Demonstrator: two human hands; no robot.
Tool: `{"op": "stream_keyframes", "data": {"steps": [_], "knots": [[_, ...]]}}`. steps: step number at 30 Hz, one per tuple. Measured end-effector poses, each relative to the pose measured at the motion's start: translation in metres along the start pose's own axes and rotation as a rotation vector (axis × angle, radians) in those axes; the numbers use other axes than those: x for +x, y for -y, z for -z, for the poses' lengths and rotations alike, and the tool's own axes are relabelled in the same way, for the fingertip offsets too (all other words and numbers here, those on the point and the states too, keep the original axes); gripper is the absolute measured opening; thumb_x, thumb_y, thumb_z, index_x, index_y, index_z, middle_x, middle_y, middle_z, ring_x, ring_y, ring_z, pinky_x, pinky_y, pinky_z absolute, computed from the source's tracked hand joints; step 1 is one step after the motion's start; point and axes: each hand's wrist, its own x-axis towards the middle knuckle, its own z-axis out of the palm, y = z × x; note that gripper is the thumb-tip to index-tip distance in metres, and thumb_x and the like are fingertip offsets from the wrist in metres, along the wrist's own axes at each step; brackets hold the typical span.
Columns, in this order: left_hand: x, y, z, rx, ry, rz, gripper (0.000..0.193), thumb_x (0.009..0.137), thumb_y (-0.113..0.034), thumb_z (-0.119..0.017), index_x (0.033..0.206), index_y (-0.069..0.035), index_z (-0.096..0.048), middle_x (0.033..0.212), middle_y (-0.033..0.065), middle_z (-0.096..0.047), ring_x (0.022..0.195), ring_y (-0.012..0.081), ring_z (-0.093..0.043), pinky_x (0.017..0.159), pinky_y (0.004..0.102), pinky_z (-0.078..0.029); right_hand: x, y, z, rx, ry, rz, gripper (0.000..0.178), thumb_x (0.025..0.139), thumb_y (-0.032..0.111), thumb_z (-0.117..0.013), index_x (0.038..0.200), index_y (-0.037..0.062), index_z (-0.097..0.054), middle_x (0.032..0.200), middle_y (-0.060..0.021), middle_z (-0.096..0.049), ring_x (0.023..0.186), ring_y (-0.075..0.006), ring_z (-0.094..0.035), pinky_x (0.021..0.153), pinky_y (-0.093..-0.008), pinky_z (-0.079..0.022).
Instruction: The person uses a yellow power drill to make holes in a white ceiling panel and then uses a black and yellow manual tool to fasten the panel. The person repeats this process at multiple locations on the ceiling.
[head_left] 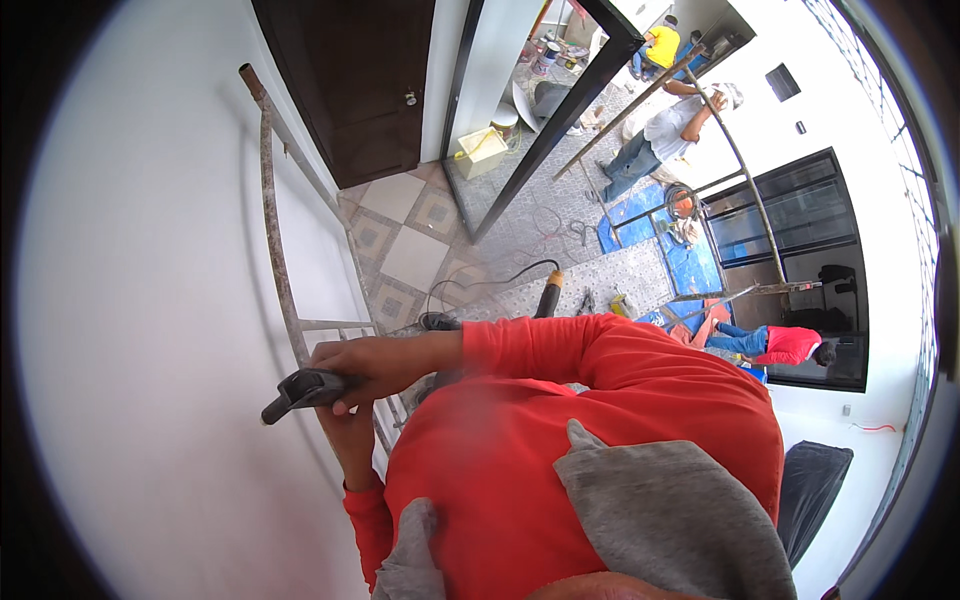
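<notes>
In my right hand (375,365) is a black hand-held tool (305,388) with a narrow, rounded tip. Its exact kind I cannot make out. The fingers are wrapped round it, close to the white wall (160,340) on the left. My left hand (347,425) is raised just below the right one, beside the rusty metal frame (272,210). Its fingers are mostly hidden behind the tool and the right hand, so what it grips does not show. My red right sleeve (620,350) reaches across my chest.
A brown door (350,85) and a black-framed opening (550,120) lie ahead. On the tiled floor a black cable (490,282) runs to a black tool with a tan end (549,293). Co-workers stand near pole scaffolding (745,170) and blue sheeting (690,262); another crouches farther back.
</notes>
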Motion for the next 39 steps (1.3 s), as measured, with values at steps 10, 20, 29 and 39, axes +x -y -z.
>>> {"op": "stream_keyframes", "data": {"steps": [10, 20, 29, 39], "knots": [[-0.111, -0.015, 0.073, -0.145, -0.365, 0.026, 0.031, 0.080, -0.006, -0.083, 0.108, 0.002, -0.070, 0.095, 0.0092, -0.076, 0.091, 0.0168, -0.073, 0.082, 0.0329, -0.056, 0.070, 0.056, -0.075, -0.252, 0.644, 0.106, 0.049, 0.088, 0.023, -0.078, 0.127, 0.0028, -0.057, 0.136, -0.0126, -0.047, 0.103, -0.0340, -0.067, 0.085, -0.0474, -0.056], [-0.273, -0.002, 0.063, -0.137, -1.292, -0.049, 0.031, 0.086, 0.010, -0.075, 0.114, 0.001, -0.068, 0.110, 0.0104, -0.075, 0.104, 0.0182, -0.071, 0.093, 0.0318, -0.057, 0.065, 0.058, -0.121, -0.277, 1.000, 0.415, 0.060, 0.089, 0.022, -0.076, 0.144, 0.0117, -0.054, 0.138, -0.0120, -0.056, 0.110, -0.0338, -0.066, 0.090, -0.0452, -0.056], [-0.333, 0.088, 0.101, 0.086, -1.804, 0.156, 0.030, 0.088, -0.003, -0.081, 0.113, 0.004, -0.067, 0.108, 0.0112, -0.077, 0.095, 0.0127, -0.071, 0.087, 0.0277, -0.057, 0.063, -0.027, -0.051, -0.545, 0.982, 0.074, 0.049, 0.090, 0.023, -0.076, 0.135, 0.0118, -0.062, 0.117, -0.0091, -0.068, 0.094, -0.0258, -0.070, 0.082, -0.0395, -0.056], [-0.326, 0.201, 0.099, 0.068, -1.791, 0.363, 0.031, 0.085, -0.013, -0.086, 0.106, 0.003, -0.070, 0.103, 0.0106, -0.076, 0.087, 0.0152, -0.070, 0.080, 0.0297, -0.057, -0.015, -0.128, 0.151, -0.920, 1.119, -0.534, 0.102, 0.062, 0.055, -0.090, 0.149, 0.0153, -0.052, 0.140, -0.0171, -0.060, 0.132, -0.0363, -0.057, 0.108, -0.0456, -0.047]]}}
